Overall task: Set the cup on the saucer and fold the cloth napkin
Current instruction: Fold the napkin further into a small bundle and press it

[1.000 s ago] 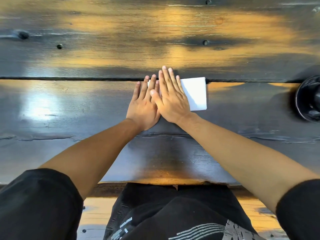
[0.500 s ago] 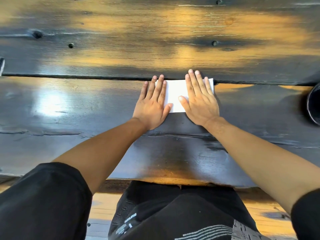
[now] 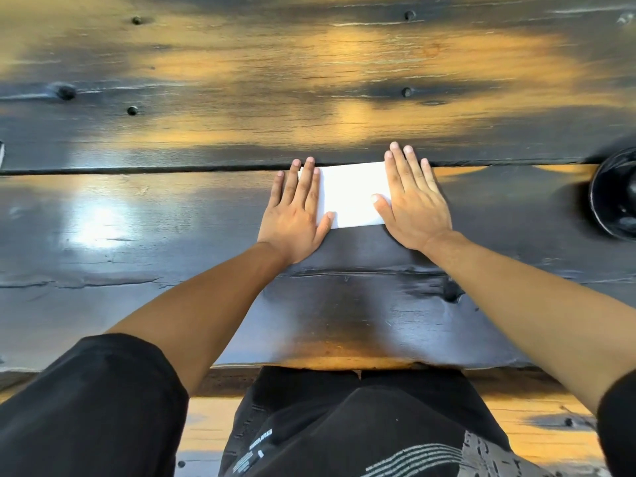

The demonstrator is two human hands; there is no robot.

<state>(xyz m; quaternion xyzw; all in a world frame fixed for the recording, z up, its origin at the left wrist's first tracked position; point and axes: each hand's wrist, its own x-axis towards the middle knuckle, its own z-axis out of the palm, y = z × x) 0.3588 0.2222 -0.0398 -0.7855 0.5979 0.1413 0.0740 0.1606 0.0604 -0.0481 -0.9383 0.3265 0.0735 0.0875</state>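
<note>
A white folded cloth napkin lies flat on the dark wooden table, just in front of a gap between two planks. My left hand presses flat on its left end, fingers straight. My right hand presses flat on its right end, fingers straight and spread a little. The middle of the napkin shows between the hands. At the far right edge a black saucer is partly cut off by the frame, with a dark cup barely visible on it.
The table's near edge runs just above my lap. A long gap between planks crosses the table behind the napkin. Several dark bolt heads dot the far planks.
My hands have slid apart along the napkin: the right hand moved from the left side to the right end, uncovering the white middle. The left hand stayed near the left end.
</note>
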